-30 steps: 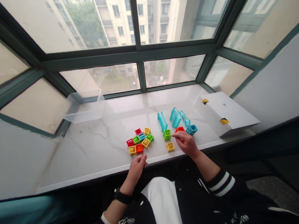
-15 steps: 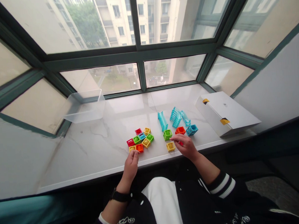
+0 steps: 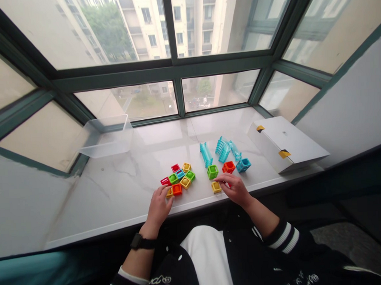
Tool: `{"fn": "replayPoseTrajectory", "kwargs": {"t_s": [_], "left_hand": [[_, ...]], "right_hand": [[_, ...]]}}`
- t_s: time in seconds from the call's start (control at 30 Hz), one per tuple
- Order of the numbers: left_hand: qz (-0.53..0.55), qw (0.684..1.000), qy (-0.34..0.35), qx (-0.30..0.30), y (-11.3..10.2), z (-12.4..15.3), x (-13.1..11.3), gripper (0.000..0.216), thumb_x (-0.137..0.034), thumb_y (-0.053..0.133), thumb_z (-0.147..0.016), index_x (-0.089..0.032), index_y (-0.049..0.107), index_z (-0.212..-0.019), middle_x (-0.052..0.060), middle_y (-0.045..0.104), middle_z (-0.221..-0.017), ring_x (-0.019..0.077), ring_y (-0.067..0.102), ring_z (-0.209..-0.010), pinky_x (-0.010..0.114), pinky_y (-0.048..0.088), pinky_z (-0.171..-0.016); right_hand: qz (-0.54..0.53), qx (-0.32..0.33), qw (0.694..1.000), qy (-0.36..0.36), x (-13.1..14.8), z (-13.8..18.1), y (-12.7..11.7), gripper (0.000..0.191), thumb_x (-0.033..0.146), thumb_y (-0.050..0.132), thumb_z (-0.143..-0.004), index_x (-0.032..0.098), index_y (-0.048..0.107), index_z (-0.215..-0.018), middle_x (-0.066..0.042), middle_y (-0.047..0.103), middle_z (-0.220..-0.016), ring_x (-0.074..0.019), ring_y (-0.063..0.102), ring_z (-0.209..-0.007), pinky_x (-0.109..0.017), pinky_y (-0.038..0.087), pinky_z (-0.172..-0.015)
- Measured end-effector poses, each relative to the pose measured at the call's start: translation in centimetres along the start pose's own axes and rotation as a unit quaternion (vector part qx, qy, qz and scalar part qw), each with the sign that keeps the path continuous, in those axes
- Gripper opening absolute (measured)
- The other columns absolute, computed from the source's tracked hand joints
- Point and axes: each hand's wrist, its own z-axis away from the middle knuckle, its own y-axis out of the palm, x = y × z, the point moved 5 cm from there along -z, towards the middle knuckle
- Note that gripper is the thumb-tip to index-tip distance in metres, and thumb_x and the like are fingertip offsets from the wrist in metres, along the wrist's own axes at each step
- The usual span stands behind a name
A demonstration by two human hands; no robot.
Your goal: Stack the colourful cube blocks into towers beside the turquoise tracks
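Observation:
My left hand (image 3: 159, 207) is at the near left of a cluster of colourful toy blocks, its thumb and fingers around a yellow block (image 3: 169, 192) that they partly cover. Touching that block is an orange block (image 3: 176, 189). Red, green, blue and yellow blocks lie just behind. On the right, my right hand (image 3: 233, 187) has its fingertips pinched together beside a single yellow block (image 3: 216, 187); what they hold, if anything, is hidden. A green block (image 3: 212, 172) stands behind these fingertips. A red piece shows partly under the palm, and an orange-red block (image 3: 228, 167) sits beyond it.
Translucent blue track pieces (image 3: 223, 149) and a blue block (image 3: 243, 165) lie at the right back. A white box (image 3: 289, 141) with yellow-black tape stands far right. On the left is a clear plastic bin (image 3: 109, 149). The marble sill (image 3: 123, 197) ends at a front edge.
My left hand has shifted left from beside the orange block, and its fingers have spread around the yellow block. My right fingertips have dropped slightly toward the single yellow block.

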Motion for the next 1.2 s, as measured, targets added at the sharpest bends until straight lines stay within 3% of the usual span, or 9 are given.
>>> {"fn": "replayPoseTrajectory", "kwargs": {"t_s": [0.1, 0.2, 0.33, 0.43, 0.73, 0.97, 1.2], "left_hand": [[-0.025, 0.999, 0.022, 0.010, 1.1, -0.6, -1.1, 0.041, -0.029, 0.064, -0.094, -0.023, 0.068, -0.134, 0.014, 0.063, -0.145, 0.0341, 0.059, -0.135, 0.053, 0.048, -0.117], [-0.074, 0.997, 0.016, 0.031, 2.3, -1.5, -1.6, 0.050, -0.030, 0.070, -0.091, -0.022, 0.065, -0.140, 0.017, 0.054, -0.158, 0.0383, 0.048, -0.147, 0.058, 0.039, -0.124], [-0.141, 0.986, -0.038, 0.084, 3.8, -2.4, -0.9, 0.068, -0.030, 0.076, -0.088, -0.025, 0.056, -0.152, 0.016, 0.039, -0.170, 0.0458, 0.033, -0.156, 0.069, 0.031, -0.125], [-0.152, 0.982, -0.040, 0.109, 4.3, -2.4, -0.3, 0.067, -0.030, 0.073, -0.090, -0.022, 0.055, -0.154, 0.017, 0.039, -0.170, 0.0447, 0.035, -0.156, 0.065, 0.035, -0.124], [-0.137, 0.985, 0.008, 0.109, 4.4, -1.3, 0.2, 0.061, -0.012, 0.059, -0.091, -0.021, 0.059, -0.151, 0.015, 0.044, -0.168, 0.0346, 0.041, -0.155, 0.051, 0.038, -0.126], [-0.129, 0.987, 0.000, 0.095, 4.1, -0.1, -0.6, 0.063, -0.009, 0.057, -0.089, -0.025, 0.062, -0.149, 0.014, 0.050, -0.163, 0.0340, 0.050, -0.145, 0.051, 0.044, -0.121], [-0.054, 0.996, -0.003, 0.077, 3.8, 1.0, 0.2, 0.064, -0.014, 0.057, -0.089, -0.023, 0.056, -0.153, 0.011, 0.049, -0.165, 0.0318, 0.045, -0.152, 0.053, 0.041, -0.126]], "right_hand": [[-0.005, 0.045, 0.999, 0.013, 0.4, 0.1, 1.5, 0.023, 0.019, 0.059, -0.100, 0.024, 0.079, -0.111, -0.007, 0.076, -0.105, -0.0207, 0.074, -0.099, -0.035, 0.060, -0.092], [0.009, 0.145, 0.989, 0.035, 0.9, 0.1, 4.4, 0.025, 0.020, 0.061, -0.099, 0.025, 0.078, -0.118, -0.007, 0.075, -0.114, -0.0197, 0.074, -0.101, -0.033, 0.059, -0.094], [0.066, 0.272, 0.958, 0.054, 1.4, -0.2, 8.7, 0.037, 0.023, 0.070, -0.094, 0.025, 0.073, -0.131, -0.009, 0.070, -0.130, -0.0230, 0.072, -0.111, -0.037, 0.057, -0.103], [0.106, 0.323, 0.938, 0.071, 1.5, -0.5, 11.4, 0.047, 0.025, 0.072, -0.093, 0.024, 0.068, -0.140, -0.012, 0.068, -0.135, -0.0278, 0.070, -0.120, -0.041, 0.055, -0.108], [0.185, 0.349, 0.911, 0.121, -0.8, -1.3, 15.6, 0.071, 0.027, 0.070, -0.092, 0.023, 0.045, -0.158, -0.017, 0.060, -0.149, -0.0333, 0.064, -0.131, -0.044, 0.053, -0.110], [0.209, 0.357, 0.900, 0.136, -1.9, -0.5, 16.2, 0.056, 0.031, 0.069, -0.093, 0.022, 0.055, -0.146, -0.017, 0.063, -0.142, -0.0348, 0.066, -0.127, -0.045, 0.056, -0.104], [0.192, 0.346, 0.909, 0.130, -2.0, 0.4, 15.9, 0.058, 0.029, 0.070, -0.093, 0.025, 0.053, -0.148, -0.016, 0.064, -0.142, -0.0352, 0.065, -0.128, -0.045, 0.055, -0.105]]}}
